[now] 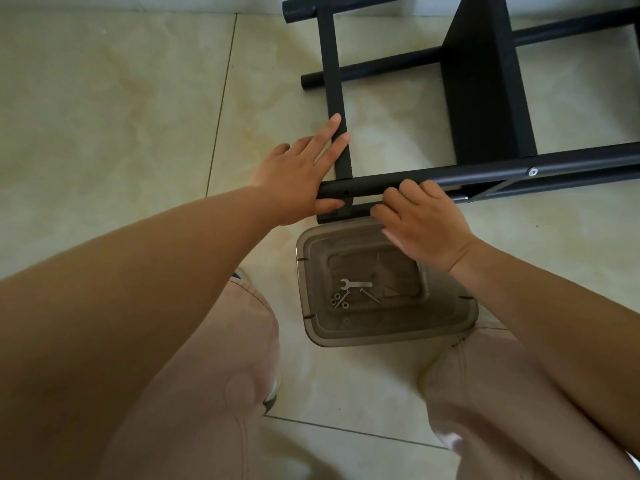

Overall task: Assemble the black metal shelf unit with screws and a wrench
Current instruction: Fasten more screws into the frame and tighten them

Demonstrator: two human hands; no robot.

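The black shelf frame [481,98] lies on its side on the tiled floor [104,98], matte tubes and flat bars crossing, the left hand [298,174] resting straight-fingered against a flat bar, the right hand [419,220] curled round the nearest tube.

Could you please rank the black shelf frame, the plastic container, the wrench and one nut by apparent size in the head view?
1. black shelf frame
2. plastic container
3. wrench
4. nut

The frame runs out of frame, yet plainly looks largest.
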